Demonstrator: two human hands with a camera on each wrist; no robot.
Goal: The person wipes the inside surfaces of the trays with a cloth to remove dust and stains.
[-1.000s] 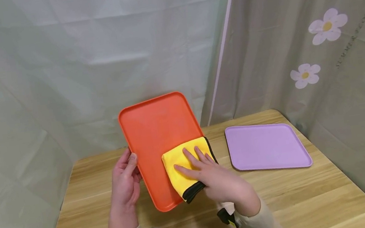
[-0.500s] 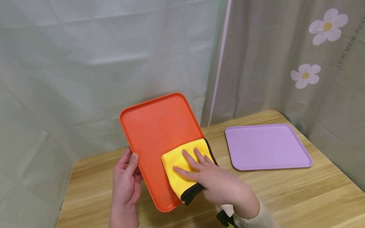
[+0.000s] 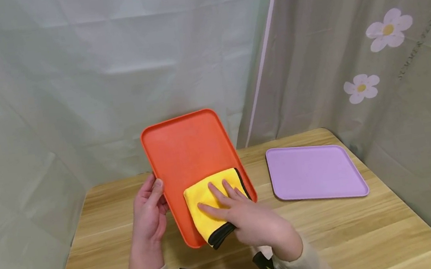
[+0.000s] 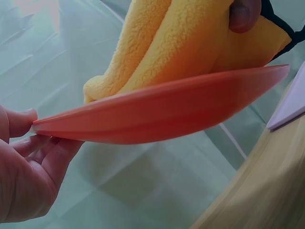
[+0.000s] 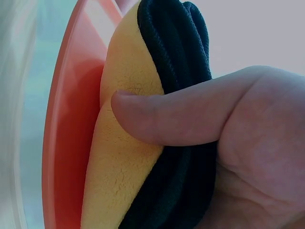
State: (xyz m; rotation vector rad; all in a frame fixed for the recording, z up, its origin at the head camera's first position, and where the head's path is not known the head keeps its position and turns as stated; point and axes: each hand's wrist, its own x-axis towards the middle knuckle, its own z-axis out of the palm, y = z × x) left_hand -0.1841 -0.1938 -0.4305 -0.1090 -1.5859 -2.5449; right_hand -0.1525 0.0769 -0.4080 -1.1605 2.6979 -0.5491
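Note:
My left hand (image 3: 148, 213) grips the left rim of an orange-red rectangular tray (image 3: 189, 151), thumb on top and fingers beneath. The left wrist view shows the tray (image 4: 162, 114) edge-on, raised off the table. A folded yellow cloth (image 3: 200, 193) with black edging lies on the tray's lower part. My right hand (image 3: 249, 218) presses on this cloth with straight, spread fingers. In the right wrist view, the thumb (image 5: 167, 117) lies across the yellow cloth (image 5: 124, 157) beside its dark edging, with the tray (image 5: 71, 143) behind.
On the right of the wooden table (image 3: 326, 233), a flat purple tray (image 3: 314, 173) lies near the back corner. Pale curtains (image 3: 128, 64) hang behind and at both sides, with flowers printed on the right one.
My right hand and the yellow cloth have slid left and slightly down over the tray, uncovering more of its right rim. The left hand and the tray stay nearly where they were.

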